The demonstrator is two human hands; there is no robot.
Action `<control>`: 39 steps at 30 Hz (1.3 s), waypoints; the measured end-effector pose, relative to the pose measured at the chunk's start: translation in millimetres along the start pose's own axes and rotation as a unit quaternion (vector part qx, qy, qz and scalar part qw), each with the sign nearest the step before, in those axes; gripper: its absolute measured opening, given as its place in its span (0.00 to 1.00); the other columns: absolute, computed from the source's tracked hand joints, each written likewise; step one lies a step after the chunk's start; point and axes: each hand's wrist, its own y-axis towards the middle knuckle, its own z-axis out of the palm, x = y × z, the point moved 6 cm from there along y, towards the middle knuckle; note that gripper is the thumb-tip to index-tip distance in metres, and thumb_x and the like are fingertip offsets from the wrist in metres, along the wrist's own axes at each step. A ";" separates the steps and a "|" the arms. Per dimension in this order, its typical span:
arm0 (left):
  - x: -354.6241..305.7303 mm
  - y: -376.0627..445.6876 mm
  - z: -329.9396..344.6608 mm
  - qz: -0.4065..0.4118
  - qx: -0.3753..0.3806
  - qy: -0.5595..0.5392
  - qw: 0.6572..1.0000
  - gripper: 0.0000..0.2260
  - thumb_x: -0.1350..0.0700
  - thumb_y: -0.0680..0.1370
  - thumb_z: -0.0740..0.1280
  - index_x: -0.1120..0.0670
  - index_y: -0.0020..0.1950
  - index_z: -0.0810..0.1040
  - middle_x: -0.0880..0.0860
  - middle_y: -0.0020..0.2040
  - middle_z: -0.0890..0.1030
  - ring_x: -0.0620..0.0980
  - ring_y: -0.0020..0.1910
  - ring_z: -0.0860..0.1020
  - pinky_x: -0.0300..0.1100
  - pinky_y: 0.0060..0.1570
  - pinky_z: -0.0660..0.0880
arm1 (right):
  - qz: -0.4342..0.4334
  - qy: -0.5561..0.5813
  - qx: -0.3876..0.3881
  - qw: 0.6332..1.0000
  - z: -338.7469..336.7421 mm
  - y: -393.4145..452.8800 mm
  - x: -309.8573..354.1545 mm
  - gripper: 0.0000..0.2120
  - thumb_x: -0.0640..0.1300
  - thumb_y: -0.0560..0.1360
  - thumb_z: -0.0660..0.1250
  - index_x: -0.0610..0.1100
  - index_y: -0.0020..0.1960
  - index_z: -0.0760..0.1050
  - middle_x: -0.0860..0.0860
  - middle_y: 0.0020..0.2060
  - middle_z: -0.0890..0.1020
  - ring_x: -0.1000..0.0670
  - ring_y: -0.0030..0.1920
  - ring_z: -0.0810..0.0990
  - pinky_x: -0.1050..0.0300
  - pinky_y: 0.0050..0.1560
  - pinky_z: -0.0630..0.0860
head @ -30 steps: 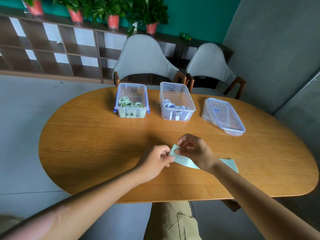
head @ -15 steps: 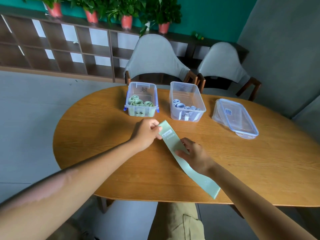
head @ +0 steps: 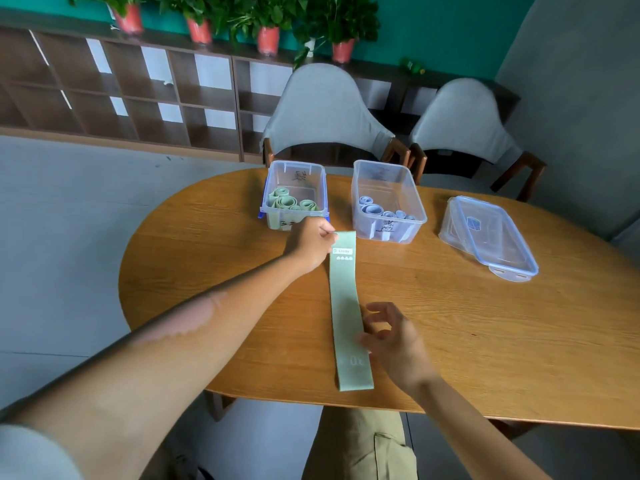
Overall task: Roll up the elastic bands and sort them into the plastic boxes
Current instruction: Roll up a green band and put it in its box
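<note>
A pale green elastic band point(head: 347, 306) lay flat and stretched out on the oval wooden table point(head: 485, 323), running from the near edge toward the far boxes. The left hand point(head: 310, 242) pinched the band's far left corner between thumb and curled fingers, just in front of the left plastic box point(head: 294, 197). The right hand point(head: 394, 337) rested beside the band's near part, fingers loosely bent and spread, fingertips point(head: 363, 339) touching the band's right edge without closing round it.

The left plastic box, clear with blue clips, held several rolled green bands point(head: 287, 202). To its right, a second clear box point(head: 388, 202) held rolled pale blue bands point(head: 372, 207). Further right on the table lay a clear lid with a blue rim point(head: 491, 233), apart from both boxes.

Two grey upholstered chairs point(head: 322, 112) stood at the table's far side, before a low wooden shelf unit point(head: 121, 95) topped with potted plants point(head: 268, 36) in red pots.
</note>
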 end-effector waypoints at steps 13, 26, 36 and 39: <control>31.9 -52.1 2.3 0.055 0.011 0.036 0.998 0.08 0.58 0.78 0.69 0.52 0.57 0.80 0.47 0.55 0.82 0.44 0.54 0.80 0.42 0.57 0.77 | -0.051 -0.073 -0.093 0.992 1.8 -21.9 -0.2 0.15 0.39 0.75 0.72 0.50 0.59 0.77 0.60 0.53 0.82 0.60 0.41 0.83 0.71 0.37 0.77; 45.0 -165.5 3.2 0.070 0.073 -0.005 0.995 0.06 0.53 0.79 0.68 0.45 0.55 0.80 0.41 0.51 0.82 0.39 0.49 0.80 0.44 0.51 0.80 | -0.037 -0.057 -0.156 0.986 7.5 -15.7 5.2 0.10 0.39 0.75 0.72 0.48 0.54 0.79 0.59 0.47 0.83 0.68 0.39 0.80 0.73 0.38 0.75; 29.1 -209.4 2.9 0.202 0.078 0.063 0.974 0.08 0.48 0.76 0.73 0.49 0.51 0.81 0.41 0.59 0.80 0.40 0.58 0.77 0.42 0.55 0.76 | -0.108 -0.089 -0.155 0.978 -2.1 -33.8 2.4 0.07 0.38 0.77 0.70 0.49 0.51 0.79 0.60 0.46 0.84 0.63 0.44 0.83 0.64 0.44 0.80; 28.8 -213.9 8.4 0.222 0.085 0.074 0.969 0.10 0.47 0.74 0.74 0.49 0.51 0.80 0.42 0.58 0.80 0.40 0.58 0.77 0.39 0.56 0.75 | -0.118 -0.095 -0.136 0.979 -5.0 -46.2 -1.4 0.08 0.37 0.77 0.70 0.49 0.52 0.79 0.60 0.45 0.84 0.62 0.44 0.83 0.64 0.44 0.80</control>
